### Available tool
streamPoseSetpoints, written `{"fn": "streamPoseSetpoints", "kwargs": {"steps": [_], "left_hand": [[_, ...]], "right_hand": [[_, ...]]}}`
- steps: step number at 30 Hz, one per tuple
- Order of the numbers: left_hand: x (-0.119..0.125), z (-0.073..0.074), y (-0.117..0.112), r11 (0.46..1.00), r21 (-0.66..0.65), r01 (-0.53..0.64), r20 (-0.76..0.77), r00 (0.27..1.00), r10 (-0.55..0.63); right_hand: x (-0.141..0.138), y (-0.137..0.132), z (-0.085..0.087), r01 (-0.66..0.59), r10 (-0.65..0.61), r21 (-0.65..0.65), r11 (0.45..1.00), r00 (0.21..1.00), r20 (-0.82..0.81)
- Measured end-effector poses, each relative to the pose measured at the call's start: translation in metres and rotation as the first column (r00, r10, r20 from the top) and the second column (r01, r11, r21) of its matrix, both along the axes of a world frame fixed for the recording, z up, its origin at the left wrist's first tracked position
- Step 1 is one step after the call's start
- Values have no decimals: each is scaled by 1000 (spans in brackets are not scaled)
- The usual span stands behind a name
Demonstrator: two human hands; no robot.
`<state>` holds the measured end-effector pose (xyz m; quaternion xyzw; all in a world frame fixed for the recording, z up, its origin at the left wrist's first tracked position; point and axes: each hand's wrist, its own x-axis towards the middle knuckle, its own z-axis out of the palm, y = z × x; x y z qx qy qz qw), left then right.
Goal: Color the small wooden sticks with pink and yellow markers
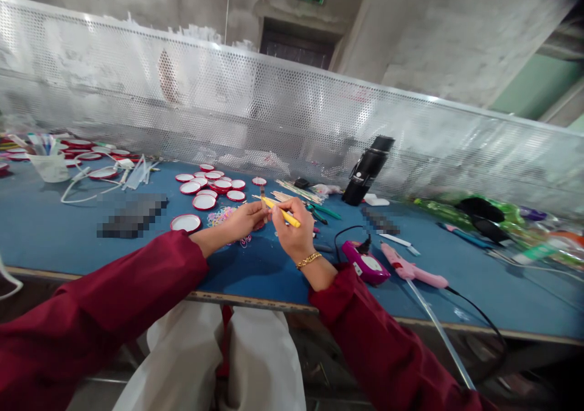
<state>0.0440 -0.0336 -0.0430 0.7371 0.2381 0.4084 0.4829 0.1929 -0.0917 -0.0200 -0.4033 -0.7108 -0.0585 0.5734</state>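
Above the middle of the blue table, my two hands meet at the fingertips. My right hand (pixel 294 228) is closed round a slim yellow pen-like tool (pixel 291 217), its thin end pointing left toward my other fingers. My left hand (pixel 245 221) pinches something small, mostly covered by the fingers; a thin brownish strip (pixel 263 192) sticks up just there. Colourful small rubber bands (pixel 221 216) lie beneath my left hand. Beyond them is a cluster of red-rimmed white lids (pixel 204 201). Thin wooden sticks (pixel 292 188) and green-handled pliers (pixel 319 213) rest behind my right hand.
A pink glue gun (pixel 410 268) and a purple power socket (pixel 365 264) sit at right, with cords. A black bottle (pixel 367 171) stands by the perforated metal screen (pixel 292 113). Leftward are a blurred dark slab (pixel 132 215), a white cable and a white cup (pixel 49 165).
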Motion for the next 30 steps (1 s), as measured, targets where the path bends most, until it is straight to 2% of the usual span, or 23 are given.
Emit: {"fn": "streamPoseSetpoints", "kwargs": {"steps": [9,22,30], "left_hand": [[-1,2,-2,999,35,-27,-52,998,29],[-1,2,-1,998,52,-21,-63,998,24],[1,0,-1,1000,17,-12,-22,1000,13]], "right_hand": [[1,1,-1,48,-48,7,999,999,-18],[1,2,-1,36,-36,16,999,999,-12],[0,0,0,28,-29,24,999,999,18]]}}
